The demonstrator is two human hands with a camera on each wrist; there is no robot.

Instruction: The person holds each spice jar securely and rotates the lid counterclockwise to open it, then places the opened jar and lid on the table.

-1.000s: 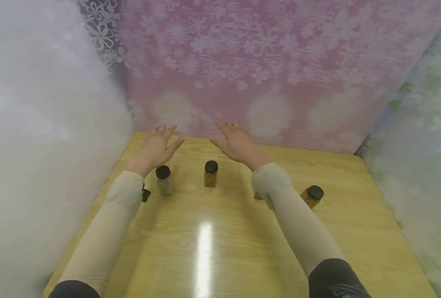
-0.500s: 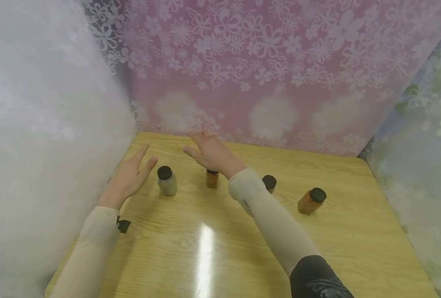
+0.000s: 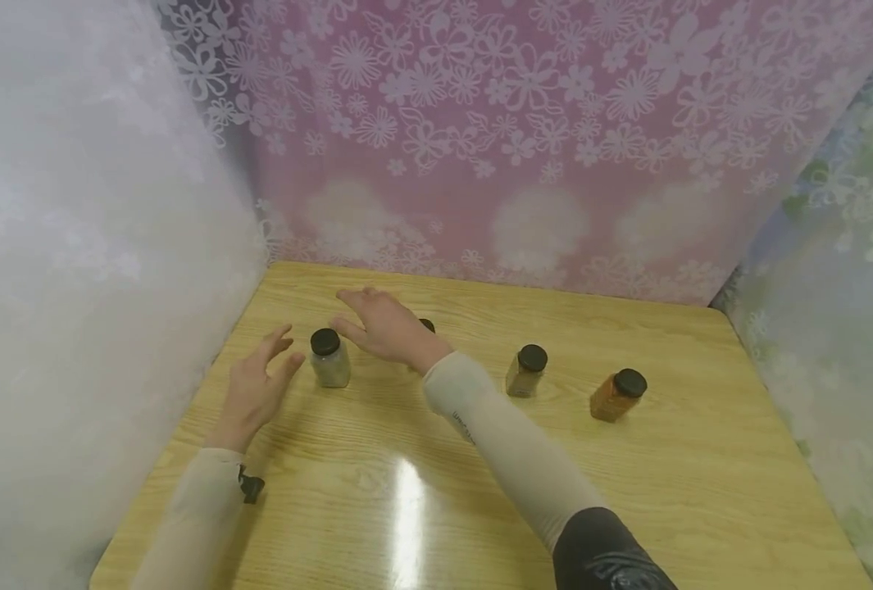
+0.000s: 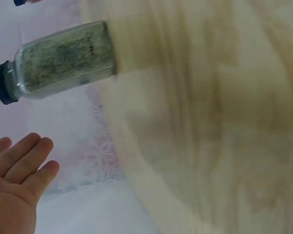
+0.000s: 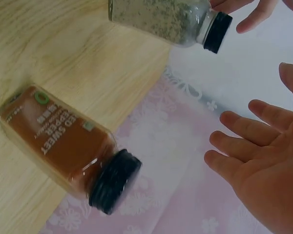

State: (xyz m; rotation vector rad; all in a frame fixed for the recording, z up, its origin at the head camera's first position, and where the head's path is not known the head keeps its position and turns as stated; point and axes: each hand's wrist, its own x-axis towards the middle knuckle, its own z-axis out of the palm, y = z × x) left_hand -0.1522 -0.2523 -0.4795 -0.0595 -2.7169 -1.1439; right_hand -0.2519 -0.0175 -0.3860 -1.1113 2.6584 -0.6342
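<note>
My left hand [image 3: 253, 392] hovers just left of a clear jar of dried green herbs [image 3: 330, 369], its fingers relaxed and apart from the glass. On the jar's other side, my right hand [image 3: 383, 328] reaches across with straight, spread fingers and holds nothing. Behind the right wrist stands a red sweet pepper jar [image 5: 58, 139], mostly hidden in the head view, its label legible in the right wrist view. The herb jar [image 4: 66, 58] stands upright with a black lid. Both palms face the herb jar from opposite sides.
Two more black-lidded spice jars stand to the right: a greenish-brown one [image 3: 525, 378] and an orange-red one [image 3: 613, 401]. The wooden table [image 3: 702, 475] ends at a pink floral curtain [image 3: 473, 147] behind and a white curtain [image 3: 89, 270] on the left.
My right hand has moved left and nearer, from above the back edge to beside the herb jar. My left hand has drawn back and left, then lowered beside that jar. The jars stay put.
</note>
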